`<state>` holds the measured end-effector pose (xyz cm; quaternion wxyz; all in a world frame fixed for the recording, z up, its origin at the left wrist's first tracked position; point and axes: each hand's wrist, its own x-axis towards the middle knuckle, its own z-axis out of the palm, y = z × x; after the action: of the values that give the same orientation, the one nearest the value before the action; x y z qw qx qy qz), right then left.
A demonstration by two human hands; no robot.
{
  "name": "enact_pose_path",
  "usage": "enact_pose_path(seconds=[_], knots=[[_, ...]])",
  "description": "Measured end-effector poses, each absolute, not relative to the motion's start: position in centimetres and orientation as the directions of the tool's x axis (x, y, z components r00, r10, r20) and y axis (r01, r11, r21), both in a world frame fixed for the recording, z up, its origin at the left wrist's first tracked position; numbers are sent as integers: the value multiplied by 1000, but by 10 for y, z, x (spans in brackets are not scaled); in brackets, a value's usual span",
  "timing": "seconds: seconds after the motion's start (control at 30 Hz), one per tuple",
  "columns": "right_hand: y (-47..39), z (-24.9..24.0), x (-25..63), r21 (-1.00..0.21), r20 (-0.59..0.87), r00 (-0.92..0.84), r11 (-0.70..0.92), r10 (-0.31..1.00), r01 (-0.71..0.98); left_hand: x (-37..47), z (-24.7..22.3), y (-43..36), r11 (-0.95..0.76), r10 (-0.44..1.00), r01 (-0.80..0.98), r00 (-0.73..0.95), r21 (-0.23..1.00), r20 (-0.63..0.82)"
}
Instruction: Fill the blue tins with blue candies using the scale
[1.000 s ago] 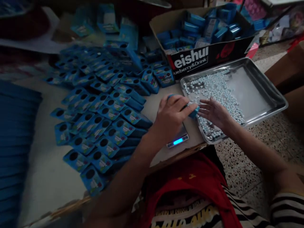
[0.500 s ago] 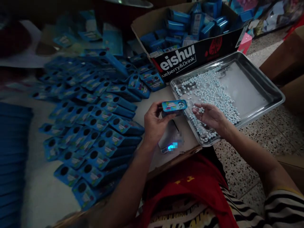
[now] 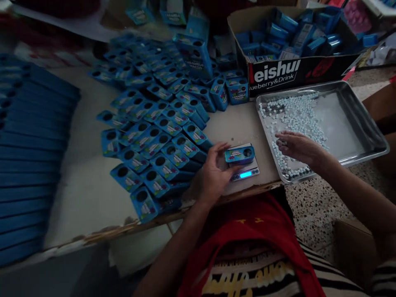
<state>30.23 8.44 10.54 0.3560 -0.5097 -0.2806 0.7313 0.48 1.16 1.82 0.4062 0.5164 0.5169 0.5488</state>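
Note:
A small blue candy box [image 3: 239, 155] with a round hole in its top rests on a digital scale [image 3: 254, 170], whose display glows blue. My left hand [image 3: 218, 171] is around the box's left end, thumb on the near side and fingers on the far side. My right hand [image 3: 298, 146] hovers over the left part of a metal tray [image 3: 355, 119], fingers curled round a few small candies that are mostly hidden. Pale blue and white candies [image 3: 305, 115] are spread over the tray's left half.
Many blue boxes [image 3: 161, 165] with round holes stand packed left of the scale. More blue boxes [image 3: 31, 165] are stacked at the far left. A cardboard carton [image 3: 278, 76] holding blue packs stands behind the tray. The table's front edge [image 3: 247, 189] runs below the scale.
My left hand has lowered the candy box onto the scale. My right hand has turned, its palm less visible, and stays over the tray. The view has shifted left.

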Motion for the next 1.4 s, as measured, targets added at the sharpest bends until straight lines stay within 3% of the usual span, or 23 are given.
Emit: enact_pose_path(seconds=[0.13, 0.27, 0.5, 0.67, 0.9, 1.13, 1.4], knots=[[85, 129, 287, -793, -505, -293, -570, 812, -213, -18, 46, -20, -294, 912, 408, -151, 864, 382], [85, 145, 282, -856, -458, -346, -511, 819, -76, -45, 75, -44, -355, 819, 677, -107, 645, 563], [82, 152, 261, -842, -496, -283, -534, 821, -73, -68, 93, -35, -417, 668, 799, -54, 434, 742], [80, 164, 258, -841, -521, -227, -540, 823, -25, -61, 99, -30, -421, 708, 771, -50, 478, 704], [77, 174, 251, -883, -462, -351, -461, 814, 94, -45, 93, -27, -333, 845, 606, -149, 722, 514], [76, 177, 240, -907, -414, -459, -399, 786, 133, -33, 71, -22, -275, 909, 494, -146, 825, 391], [78, 180, 253, -927, -374, -396, -340, 839, 156, -20, 36, -10, -147, 951, 411, -191, 900, 243]])
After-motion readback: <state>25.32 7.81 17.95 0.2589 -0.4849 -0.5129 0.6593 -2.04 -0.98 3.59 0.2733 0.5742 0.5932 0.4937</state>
